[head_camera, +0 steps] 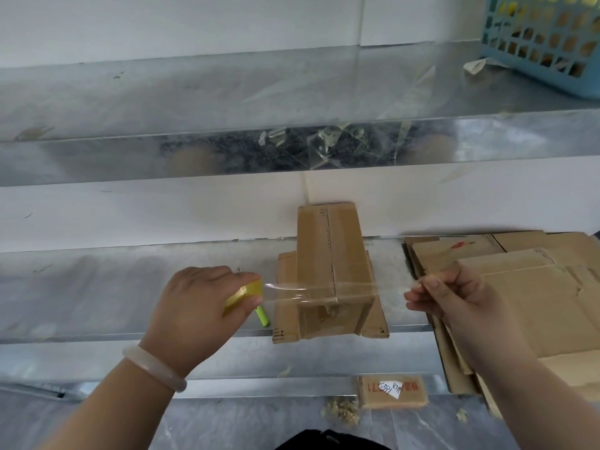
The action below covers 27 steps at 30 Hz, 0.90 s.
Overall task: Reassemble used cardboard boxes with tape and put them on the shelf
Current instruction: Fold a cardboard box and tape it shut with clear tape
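Observation:
A small brown cardboard box (328,254) stands on the lower metal shelf (97,293), its flaps spread at the base. My left hand (201,306) grips a yellow tape roll (245,295) just left of the box. A strip of clear tape (324,292) runs from the roll across the box's near end. My right hand (454,300) pinches the strip's free end to the right of the box. A green cutter or pen (262,316) lies on the shelf under the roll.
A stack of flattened cardboard boxes (519,287) fills the right of the lower shelf. The upper metal shelf (194,99) holds a blue plastic basket (545,37) at its right end. A small labelled box (391,391) and paper scraps lie on the floor below.

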Available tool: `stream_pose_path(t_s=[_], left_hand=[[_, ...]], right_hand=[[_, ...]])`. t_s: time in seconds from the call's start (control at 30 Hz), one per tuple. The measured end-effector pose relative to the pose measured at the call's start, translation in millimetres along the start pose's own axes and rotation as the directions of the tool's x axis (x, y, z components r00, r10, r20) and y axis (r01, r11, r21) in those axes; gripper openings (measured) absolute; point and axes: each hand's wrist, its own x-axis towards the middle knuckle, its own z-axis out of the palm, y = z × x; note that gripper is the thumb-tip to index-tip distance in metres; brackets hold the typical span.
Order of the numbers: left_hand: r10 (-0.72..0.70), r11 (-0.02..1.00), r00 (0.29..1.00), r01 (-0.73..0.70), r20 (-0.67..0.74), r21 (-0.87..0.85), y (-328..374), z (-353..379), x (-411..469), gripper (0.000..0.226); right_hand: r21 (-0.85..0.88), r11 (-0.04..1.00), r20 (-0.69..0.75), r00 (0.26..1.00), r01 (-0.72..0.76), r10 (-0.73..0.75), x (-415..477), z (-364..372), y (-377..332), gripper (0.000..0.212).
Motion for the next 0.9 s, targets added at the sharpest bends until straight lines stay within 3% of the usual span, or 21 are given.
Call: stream_pose_path(t_s=[0.13, 0.3, 0.33, 0.43, 0.47, 0.57, 0.7, 0.9], left_hand=[[0.036, 0.994, 0.999, -0.033, 0.027, -0.107, 0.6, 5.0, 2.3, 0.041], [0.018, 0.991, 0.997, -0.009, 0.074, -0.131, 1.9, 13.5, 3.2, 0.049], [0.011, 0.992, 0.997, -0.001, 0.080, -0.127, 1.1, 16.4, 2.8, 0.050], [-0.006, 0.993, 0.997, 0.015, 0.083, -0.113, -0.7, 24.6, 3.5, 0.047], [-0.011, 0.994, 0.997, 0.020, 0.083, -0.109, -1.2, 26.6, 4.4, 0.046], [-0.018, 0.992, 0.996, 0.028, 0.083, -0.125, -3.1, 30.6, 6.8, 0.047], [0.000, 0.994, 0.997, 0.009, 0.082, -0.108, -6.5, 35.9, 8.9, 0.054], [-0.022, 0.997, 0.993, 0.030, 0.118, -0.073, -8.8, 48.3, 8.4, 0.063]], right_hand=[[0.032, 0.999, -0.008, 1.000, -0.029, 0.030, 3.7, -3.6, 4.7, 0.049], [0.062, 0.994, 0.014, 0.996, -0.093, 0.092, 3.5, -5.5, 16.4, 0.080], [0.069, 0.992, 0.005, 0.994, -0.108, 0.108, 4.7, -4.7, 20.8, 0.079], [0.154, 0.970, 0.030, 0.982, -0.188, 0.186, 6.7, -1.9, 29.2, 0.030], [0.151, 0.965, 0.024, 0.977, -0.214, 0.213, 6.8, -1.1, 31.4, 0.023], [0.178, 0.946, 0.021, 0.963, -0.269, 0.270, 9.2, 1.6, 36.8, 0.024], [0.301, 0.897, 0.017, 0.942, -0.324, 0.335, 11.2, 6.7, 42.7, 0.054], [0.366, 0.830, 0.011, 0.894, -0.421, 0.448, 8.2, 19.9, 66.5, 0.008]])
